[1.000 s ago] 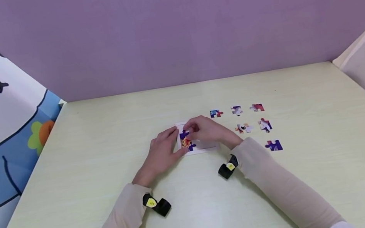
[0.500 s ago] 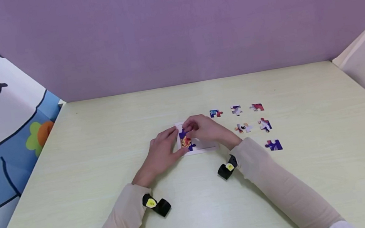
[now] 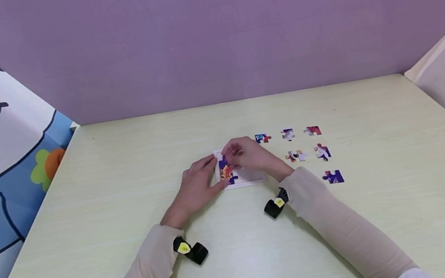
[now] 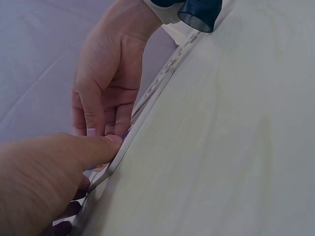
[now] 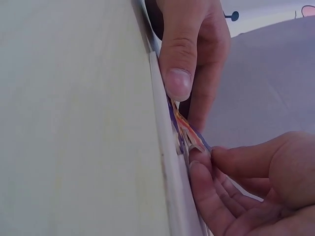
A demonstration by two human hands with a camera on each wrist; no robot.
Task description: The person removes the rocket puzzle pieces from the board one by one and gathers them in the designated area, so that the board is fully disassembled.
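A puzzle tray (image 3: pixel 249 180) lay in the middle of the counter (image 3: pixel 124 171). Some joined pieces (image 3: pixel 227 172) sat in the tray, at its 9 o'clock side. The left hand (image 3: pixel 197 187) rested at 9 o'clock of the tray and touched its edge. The right hand (image 3: pixel 250 156) was over the tray, coming in from 3 o'clock. Six loose pieces (image 3: pixel 322 152) lay on the counter at 3 o'clock of the tray, well apart from each other. A wall (image 3: pixel 208 36) stood behind the counter at 12 o'clock.
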